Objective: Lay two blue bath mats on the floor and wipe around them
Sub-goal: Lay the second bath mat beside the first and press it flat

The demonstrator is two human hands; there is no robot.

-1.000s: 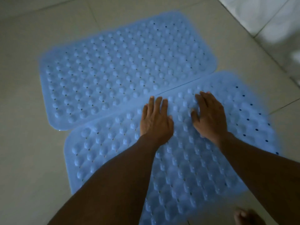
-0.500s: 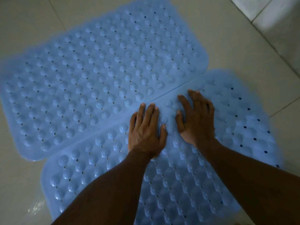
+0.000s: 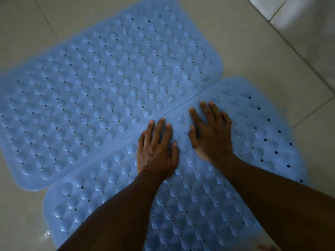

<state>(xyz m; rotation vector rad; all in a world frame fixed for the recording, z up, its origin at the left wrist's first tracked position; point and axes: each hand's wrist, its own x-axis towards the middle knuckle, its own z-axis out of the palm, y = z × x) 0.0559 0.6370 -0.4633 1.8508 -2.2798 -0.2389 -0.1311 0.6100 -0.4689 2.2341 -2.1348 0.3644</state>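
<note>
Two blue bath mats with rows of bumps and small holes lie flat side by side on the tiled floor. The far mat (image 3: 101, 91) fills the upper left. The near mat (image 3: 253, 142) runs from lower left to right, its long edge touching the far mat's edge. My left hand (image 3: 156, 151) and my right hand (image 3: 211, 133) rest palm down on the near mat close to that seam, fingers spread, holding nothing. My forearms cover part of the near mat.
Pale floor tiles (image 3: 253, 42) surround the mats, with grout lines at the right. A lighter tiled surface (image 3: 308, 24) rises at the upper right corner. A wet glint (image 3: 45, 234) shows on the floor at the lower left. A toe (image 3: 266, 248) peeks in at the bottom edge.
The view has moved closer and lower over the mats. Both hands stay flat on the near mat and have shifted slightly toward the seam between the mats.
</note>
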